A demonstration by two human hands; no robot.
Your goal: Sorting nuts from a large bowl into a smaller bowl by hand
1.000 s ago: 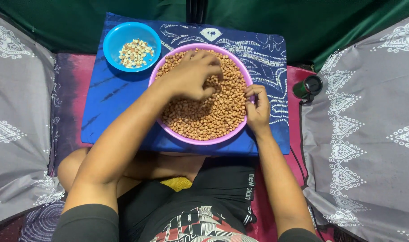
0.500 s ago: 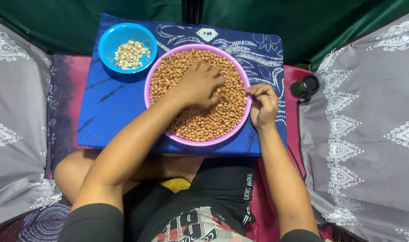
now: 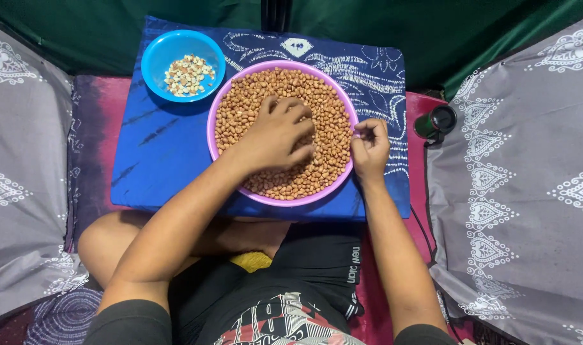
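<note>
Where fingers dig, reddish-brown peanuts, heaped.

The left hand lies cupped over the peanuts in the pink bowl, hiding those beneath it and its own fingertips; whether they grip any cannot be told. The right hand, at the bowl's rim, pinches something too small to make out. The pale pieces in the blue bowl are too small to identify. The bottom edge cuts off both upper arms, and the side edges crop the grey patterned cloth.
</note>
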